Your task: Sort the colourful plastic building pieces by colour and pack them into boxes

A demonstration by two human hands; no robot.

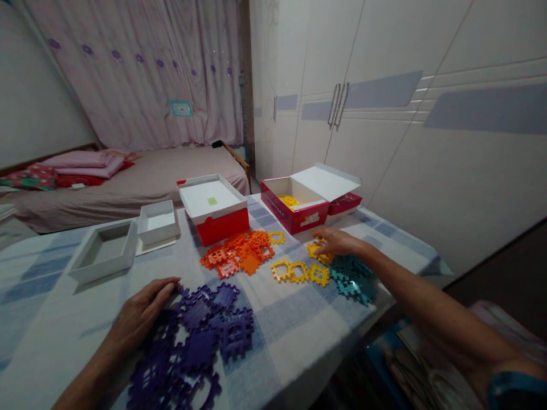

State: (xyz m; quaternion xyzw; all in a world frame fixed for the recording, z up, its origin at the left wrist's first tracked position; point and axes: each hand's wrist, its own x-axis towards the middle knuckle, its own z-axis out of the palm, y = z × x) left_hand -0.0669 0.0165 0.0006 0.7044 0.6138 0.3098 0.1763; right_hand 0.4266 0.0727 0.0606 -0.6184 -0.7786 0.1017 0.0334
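Note:
My left hand (143, 307) lies on the tablecloth with its fingers stretched out, against the edge of a heap of purple interlocking plastic tiles (200, 344). My right hand (339, 242) reaches across to the right side, its thumb and fingers closed on a yellow interlocking plastic tile (315, 250). Just below that hand is a pile of teal tiles (352, 279), partly covered by the forearm. Several yellow tiles (299, 272) lie in a row to the left of it. Orange tiles (243, 250) are heaped in the middle, with a lone yellow frame tile (277, 237) beside them.
Behind the tiles stand a red box (222, 225) with a white lid and an open magenta box (293, 219) with yellow pieces inside. Two shallow trays, one grey (105, 250) and one white (156, 222), sit at the left. The table's edge (329, 359) runs along the right.

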